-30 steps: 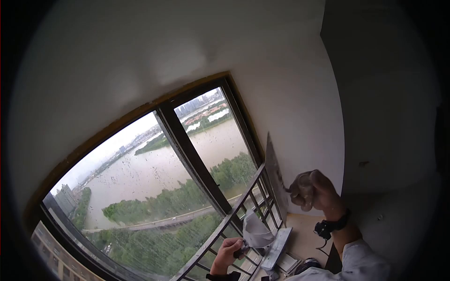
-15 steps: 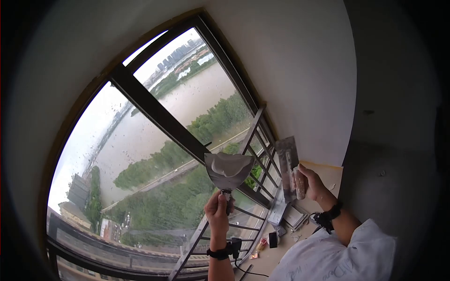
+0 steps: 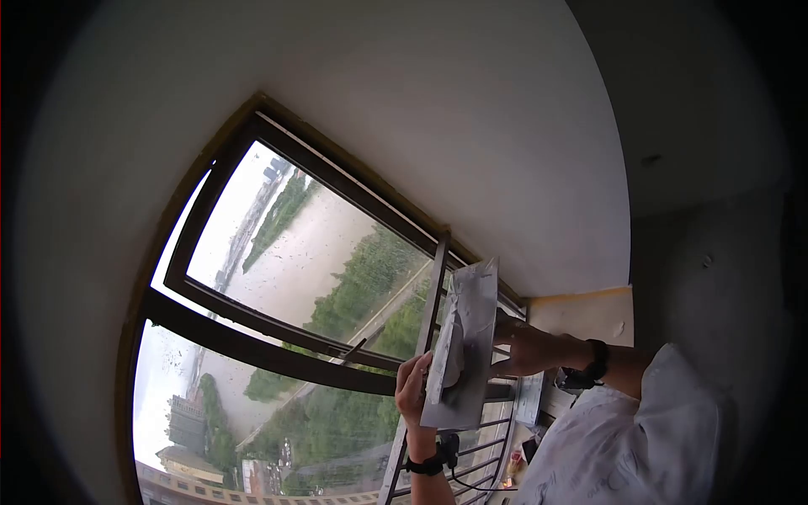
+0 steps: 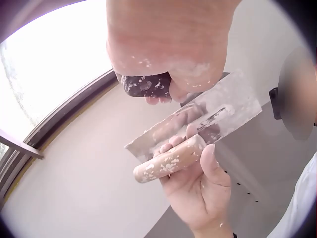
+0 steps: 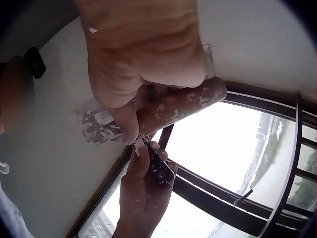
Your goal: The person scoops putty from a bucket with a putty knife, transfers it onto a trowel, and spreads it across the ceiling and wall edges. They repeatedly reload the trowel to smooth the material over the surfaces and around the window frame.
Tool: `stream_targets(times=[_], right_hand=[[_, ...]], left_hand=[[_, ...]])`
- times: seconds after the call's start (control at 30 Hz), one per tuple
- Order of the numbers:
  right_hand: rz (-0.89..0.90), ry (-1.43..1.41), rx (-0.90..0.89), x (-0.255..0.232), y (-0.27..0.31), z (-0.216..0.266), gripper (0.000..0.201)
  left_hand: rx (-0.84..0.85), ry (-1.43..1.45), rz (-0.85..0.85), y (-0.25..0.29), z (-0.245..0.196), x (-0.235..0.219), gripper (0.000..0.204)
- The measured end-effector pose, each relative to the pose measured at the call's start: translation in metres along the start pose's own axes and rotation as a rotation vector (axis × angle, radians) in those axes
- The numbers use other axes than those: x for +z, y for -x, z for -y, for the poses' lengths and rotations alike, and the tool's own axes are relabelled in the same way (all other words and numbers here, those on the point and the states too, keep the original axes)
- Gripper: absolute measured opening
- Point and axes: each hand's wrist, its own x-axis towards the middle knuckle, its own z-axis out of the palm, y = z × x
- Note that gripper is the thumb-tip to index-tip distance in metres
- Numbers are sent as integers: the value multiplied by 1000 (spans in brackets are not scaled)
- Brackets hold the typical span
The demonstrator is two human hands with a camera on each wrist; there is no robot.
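Observation:
My left hand (image 3: 412, 391) grips a wide putty knife by its dark, putty-spotted handle (image 4: 146, 85). In the head view its blade is mostly hidden along the near side of the trowel. My right hand (image 3: 532, 345) has its fingers round the wooden handle (image 4: 171, 159) of a plastering trowel, whose long metal blade (image 3: 481, 324) stands tilted in front of the window. Wet grey-white putty (image 3: 454, 358) lies on the trowel's face, close by the left hand. The right wrist view shows the putty knife handle (image 5: 159, 167) just under the trowel handle.
Behind the tools are a dark-framed window (image 3: 278, 341) and a metal railing (image 3: 433, 290). A smooth pale wall (image 3: 471, 143) rises on the right. Small items lie below on the sill ledge, and a cable (image 3: 480, 486) hangs from the left wrist.
The trowel has swung left to the putty knife, which earlier stood upright and apart with putty on its blade. The left hand rose from low by the railing. The head view has turned.

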Motion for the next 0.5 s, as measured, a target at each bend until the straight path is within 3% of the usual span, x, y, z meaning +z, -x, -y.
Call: stream_targets(times=[0.1,0.23,0.3,0.33,0.37,0.4,0.43,0.47,0.5], right_hand=[[14,-29,-143,-6,-18,-17,45],[-65,-100,-293,-11,-40,-14,43],[-107,-96,-224,-12,-48,-8,40],[-170,-46,-284,-19,-61,2,39],[-148,-68,-323,-19,-70,1,39],[-190,5,-307,-20,-78,-3,40],[-246,80,-295,-20,-92,-4,40],[-254,68,-347,-21,-111,0,40],[-279,185,-465,-27,-129,7,43]], left_hand=[[110,-103,-11,-11,21,-12,37],[3,-226,-35,-14,24,-33,38],[151,-656,266,-9,23,-50,38],[-124,-357,182,21,38,-43,38],[-17,-377,244,58,79,-48,38],[-284,-461,402,88,105,-50,35],[-453,-385,415,81,68,-51,33],[-446,-387,416,106,84,-52,34],[-544,-421,449,116,72,-55,34]])
